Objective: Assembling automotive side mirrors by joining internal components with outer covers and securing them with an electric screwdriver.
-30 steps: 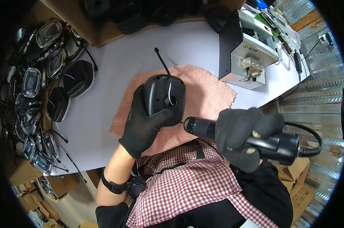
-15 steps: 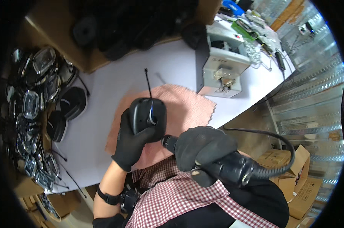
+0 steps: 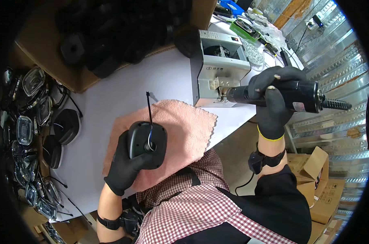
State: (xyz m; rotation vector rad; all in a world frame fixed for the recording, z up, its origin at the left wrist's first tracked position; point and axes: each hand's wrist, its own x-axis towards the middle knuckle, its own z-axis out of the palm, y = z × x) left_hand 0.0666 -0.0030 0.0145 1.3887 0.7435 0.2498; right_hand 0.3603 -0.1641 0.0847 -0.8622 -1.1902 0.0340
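Observation:
My left hand [image 3: 127,166], in a black glove, grips a black rounded plastic housing [image 3: 158,140] over the pink cloth. A cable [image 3: 149,107] with a small black plug rises out of the housing's round hole. Wrapped round a black electric screwdriver [image 3: 302,91], my right hand [image 3: 274,95] holds the tool sideways. The screwdriver's tip reaches the front of a grey metal screw feeder [image 3: 225,65]; whether it touches a screw there is too small to tell.
A pink cloth [image 3: 184,122] lies on the white table [image 3: 168,75]. At the far side stands a cardboard box [image 3: 84,79] of black housings. Clear-fronted parts [image 3: 25,130] crowd the left, beside two black housings [image 3: 66,126]. Opened cartons [image 3: 314,171] sit low at right.
My right hand has carried the screwdriver from beside the housing up and right to the screw feeder. The left hand still holds the housing, slightly lower in view.

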